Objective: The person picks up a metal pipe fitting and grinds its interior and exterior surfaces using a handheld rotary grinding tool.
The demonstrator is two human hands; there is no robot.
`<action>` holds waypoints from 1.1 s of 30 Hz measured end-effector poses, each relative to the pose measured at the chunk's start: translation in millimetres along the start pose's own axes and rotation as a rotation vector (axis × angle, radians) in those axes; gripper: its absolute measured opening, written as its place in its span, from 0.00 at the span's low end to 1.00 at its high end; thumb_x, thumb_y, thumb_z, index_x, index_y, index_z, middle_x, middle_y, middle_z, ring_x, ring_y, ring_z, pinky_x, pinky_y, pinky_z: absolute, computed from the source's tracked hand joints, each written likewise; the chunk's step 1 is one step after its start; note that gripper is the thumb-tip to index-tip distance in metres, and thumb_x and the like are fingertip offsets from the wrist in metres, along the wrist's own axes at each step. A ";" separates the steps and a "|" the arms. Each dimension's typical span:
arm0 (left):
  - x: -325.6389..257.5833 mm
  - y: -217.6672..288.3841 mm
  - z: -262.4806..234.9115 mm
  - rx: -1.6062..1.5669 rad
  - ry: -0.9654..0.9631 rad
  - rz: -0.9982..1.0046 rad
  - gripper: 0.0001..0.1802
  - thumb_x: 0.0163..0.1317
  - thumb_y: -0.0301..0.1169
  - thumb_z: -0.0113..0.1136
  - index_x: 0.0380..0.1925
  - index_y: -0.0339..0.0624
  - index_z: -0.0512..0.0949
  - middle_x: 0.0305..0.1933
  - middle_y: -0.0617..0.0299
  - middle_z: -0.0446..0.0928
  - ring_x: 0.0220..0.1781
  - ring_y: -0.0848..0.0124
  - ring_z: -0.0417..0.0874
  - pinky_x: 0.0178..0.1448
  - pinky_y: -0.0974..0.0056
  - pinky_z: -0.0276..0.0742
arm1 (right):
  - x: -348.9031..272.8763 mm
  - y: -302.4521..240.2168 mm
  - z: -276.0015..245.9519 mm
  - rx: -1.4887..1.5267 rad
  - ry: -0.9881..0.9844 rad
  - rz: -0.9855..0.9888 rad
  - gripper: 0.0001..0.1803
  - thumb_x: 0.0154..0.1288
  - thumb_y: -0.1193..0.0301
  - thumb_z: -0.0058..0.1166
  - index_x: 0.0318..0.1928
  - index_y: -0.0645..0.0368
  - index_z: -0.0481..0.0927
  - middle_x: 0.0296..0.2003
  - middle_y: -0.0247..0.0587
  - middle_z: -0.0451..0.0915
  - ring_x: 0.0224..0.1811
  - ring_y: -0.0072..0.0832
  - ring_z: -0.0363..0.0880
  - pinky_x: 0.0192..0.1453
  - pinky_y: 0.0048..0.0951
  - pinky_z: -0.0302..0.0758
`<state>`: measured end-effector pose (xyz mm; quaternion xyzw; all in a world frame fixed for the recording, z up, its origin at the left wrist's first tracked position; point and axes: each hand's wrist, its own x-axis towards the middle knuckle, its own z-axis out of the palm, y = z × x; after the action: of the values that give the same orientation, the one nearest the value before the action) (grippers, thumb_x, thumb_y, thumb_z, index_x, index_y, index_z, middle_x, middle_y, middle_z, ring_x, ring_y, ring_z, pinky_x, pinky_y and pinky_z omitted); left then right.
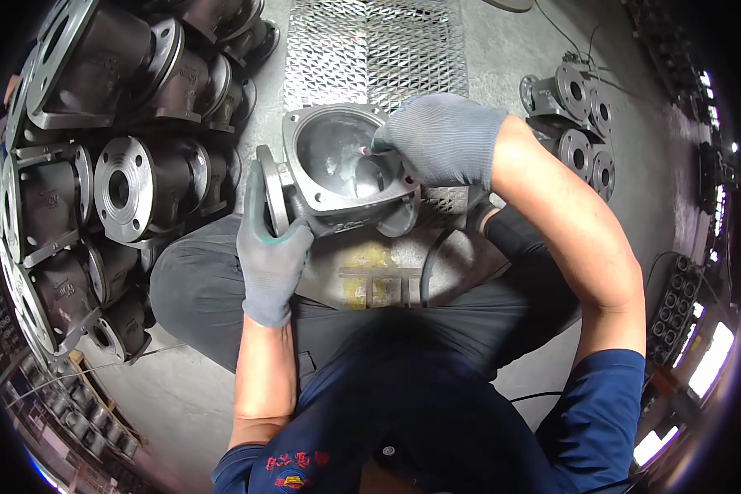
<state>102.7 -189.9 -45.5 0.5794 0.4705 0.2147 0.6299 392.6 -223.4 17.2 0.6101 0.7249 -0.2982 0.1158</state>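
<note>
Valve body [337,165] centre — castings [123,185] left, grating [370,49] behind.

Two gloved hands [273,247] work on one open valve body [337,169]. About ten castings [132,185] stack on the left, four flanged castings [580,115] on the right, one mesh grate [370,49].

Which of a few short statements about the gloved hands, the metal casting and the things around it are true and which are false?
1. The left hand grips a round flange of the valve casting. True.
2. The right hand is bare. False: it wears a grey knit glove.
3. A small pink-tipped tool points into the casting's open cavity. True.
4. The casting's opening faces down toward the floor. False: it faces up toward the camera.
5. Similar flanged castings are stacked on the person's left. True.
6. A wooden board lies beyond the casting. False: a metal mesh grating lies there.
</note>
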 end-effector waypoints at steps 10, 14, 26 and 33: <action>-11.4 -2.7 3.6 0.327 0.079 0.188 0.52 0.55 0.16 0.58 0.85 0.24 0.58 0.87 0.39 0.66 0.89 0.54 0.65 0.89 0.57 0.60 | 40.2 -33.2 -23.5 -0.081 -0.175 0.102 0.11 0.65 0.67 0.71 0.43 0.59 0.95 0.43 0.57 0.93 0.48 0.49 0.94 0.53 0.47 0.89; -16.1 0.3 4.6 0.265 0.044 0.156 0.54 0.54 0.15 0.58 0.86 0.25 0.56 0.88 0.40 0.65 0.90 0.54 0.64 0.89 0.57 0.60 | 42.6 -39.0 -14.9 -0.135 -0.164 0.071 0.09 0.60 0.73 0.69 0.42 0.60 0.94 0.40 0.55 0.92 0.46 0.48 0.95 0.51 0.47 0.91; -19.3 -2.1 14.8 0.189 0.045 0.162 0.52 0.58 0.15 0.60 0.86 0.24 0.55 0.87 0.39 0.66 0.88 0.58 0.65 0.86 0.58 0.64 | 48.9 -37.4 3.8 -0.172 -0.094 0.016 0.12 0.63 0.61 0.68 0.37 0.55 0.96 0.38 0.52 0.93 0.42 0.49 0.95 0.47 0.47 0.90; -25.4 -3.0 13.6 0.509 0.050 0.327 0.50 0.60 0.21 0.68 0.83 0.23 0.59 0.80 0.33 0.72 0.69 0.52 0.86 0.68 0.57 0.83 | 51.7 -43.6 -5.1 -0.144 -0.125 0.036 0.15 0.66 0.61 0.67 0.42 0.59 0.95 0.42 0.54 0.94 0.46 0.48 0.95 0.48 0.47 0.90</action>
<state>101.5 -218.5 -41.1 0.7813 0.4250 0.2027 0.4097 340.2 -181.8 6.5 0.5932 0.7247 -0.2808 0.2098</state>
